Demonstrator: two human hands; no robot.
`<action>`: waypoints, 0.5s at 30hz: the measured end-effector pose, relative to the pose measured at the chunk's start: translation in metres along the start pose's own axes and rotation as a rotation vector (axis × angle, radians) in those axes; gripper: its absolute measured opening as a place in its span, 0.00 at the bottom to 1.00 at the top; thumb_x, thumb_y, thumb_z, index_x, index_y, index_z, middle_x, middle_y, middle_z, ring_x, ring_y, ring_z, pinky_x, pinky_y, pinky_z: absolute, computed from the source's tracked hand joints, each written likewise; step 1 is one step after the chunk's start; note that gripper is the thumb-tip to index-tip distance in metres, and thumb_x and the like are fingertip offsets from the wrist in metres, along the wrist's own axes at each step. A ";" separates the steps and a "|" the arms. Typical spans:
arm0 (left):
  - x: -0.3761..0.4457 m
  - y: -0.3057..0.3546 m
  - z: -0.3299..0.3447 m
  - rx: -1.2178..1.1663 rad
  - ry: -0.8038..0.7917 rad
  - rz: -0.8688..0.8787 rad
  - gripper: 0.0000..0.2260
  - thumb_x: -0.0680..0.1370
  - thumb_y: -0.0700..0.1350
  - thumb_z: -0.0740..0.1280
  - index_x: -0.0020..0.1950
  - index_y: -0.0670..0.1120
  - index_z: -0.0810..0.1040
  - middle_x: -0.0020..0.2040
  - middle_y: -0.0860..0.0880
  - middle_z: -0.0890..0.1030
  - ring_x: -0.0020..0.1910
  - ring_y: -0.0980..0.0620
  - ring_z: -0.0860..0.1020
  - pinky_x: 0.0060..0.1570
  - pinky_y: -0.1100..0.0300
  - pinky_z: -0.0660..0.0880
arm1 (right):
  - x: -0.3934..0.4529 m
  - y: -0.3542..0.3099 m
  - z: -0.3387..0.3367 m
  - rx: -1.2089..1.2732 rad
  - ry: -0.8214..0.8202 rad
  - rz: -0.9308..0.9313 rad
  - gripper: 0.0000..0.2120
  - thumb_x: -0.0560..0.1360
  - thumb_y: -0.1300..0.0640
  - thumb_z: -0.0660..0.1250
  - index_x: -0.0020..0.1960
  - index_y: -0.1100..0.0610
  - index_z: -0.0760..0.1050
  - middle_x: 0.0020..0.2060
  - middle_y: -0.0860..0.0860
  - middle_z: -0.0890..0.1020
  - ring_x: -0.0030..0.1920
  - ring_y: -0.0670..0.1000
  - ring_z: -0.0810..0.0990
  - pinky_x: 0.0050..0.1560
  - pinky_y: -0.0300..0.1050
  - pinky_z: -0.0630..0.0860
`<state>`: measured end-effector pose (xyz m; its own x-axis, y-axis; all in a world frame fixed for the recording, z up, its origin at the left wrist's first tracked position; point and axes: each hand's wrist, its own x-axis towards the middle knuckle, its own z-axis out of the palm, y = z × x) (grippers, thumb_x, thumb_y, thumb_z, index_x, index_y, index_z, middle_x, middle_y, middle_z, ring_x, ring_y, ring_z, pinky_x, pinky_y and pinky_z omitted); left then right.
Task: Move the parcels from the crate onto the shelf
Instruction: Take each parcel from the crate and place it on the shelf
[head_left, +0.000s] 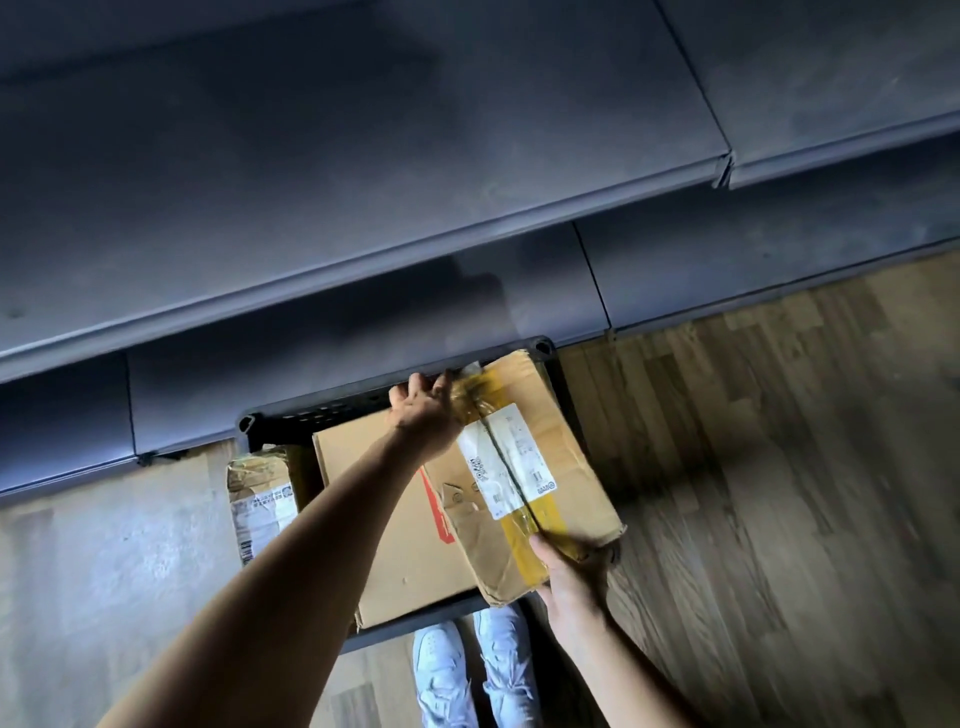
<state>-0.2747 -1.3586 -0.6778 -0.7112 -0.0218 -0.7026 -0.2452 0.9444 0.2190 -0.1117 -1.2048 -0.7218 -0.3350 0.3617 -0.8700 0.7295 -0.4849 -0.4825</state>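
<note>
Parcel (524, 462) between both hands' fingers (540, 545)

Both arms reach forward, left hand (423, 410) and right hand (571, 569) gripping opposite ends.

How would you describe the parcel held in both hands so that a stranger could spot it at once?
Find the dark crate on the wooden floor below the grey shelf. Over its right side, the left hand and right hand hold a crumpled cardboard parcel. Unlike the plain box beneath, it has yellow tape and a white label.
</note>
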 end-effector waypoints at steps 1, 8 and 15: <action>-0.001 -0.005 -0.001 -0.038 0.003 -0.029 0.27 0.79 0.49 0.60 0.76 0.49 0.55 0.70 0.39 0.61 0.67 0.37 0.61 0.66 0.51 0.62 | -0.001 -0.002 0.001 -0.039 0.021 -0.042 0.35 0.67 0.72 0.72 0.68 0.56 0.61 0.64 0.57 0.73 0.63 0.59 0.74 0.65 0.63 0.69; -0.039 -0.048 -0.010 -0.293 0.071 -0.144 0.26 0.76 0.51 0.66 0.71 0.45 0.63 0.63 0.37 0.68 0.63 0.39 0.66 0.60 0.54 0.62 | -0.018 -0.034 0.015 -0.327 0.005 -0.306 0.30 0.64 0.71 0.74 0.61 0.58 0.67 0.48 0.50 0.75 0.43 0.47 0.75 0.38 0.25 0.69; -0.101 -0.089 -0.042 -0.687 0.213 -0.231 0.19 0.73 0.48 0.70 0.59 0.42 0.70 0.52 0.38 0.80 0.52 0.39 0.78 0.46 0.53 0.73 | -0.066 -0.078 0.051 -0.480 -0.135 -0.393 0.32 0.66 0.70 0.72 0.67 0.60 0.66 0.55 0.54 0.77 0.49 0.50 0.75 0.50 0.42 0.68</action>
<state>-0.2084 -1.4547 -0.5980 -0.6871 -0.3231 -0.6508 -0.7092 0.4932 0.5039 -0.1769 -1.2309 -0.6321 -0.6813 0.3213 -0.6577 0.7126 0.0856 -0.6963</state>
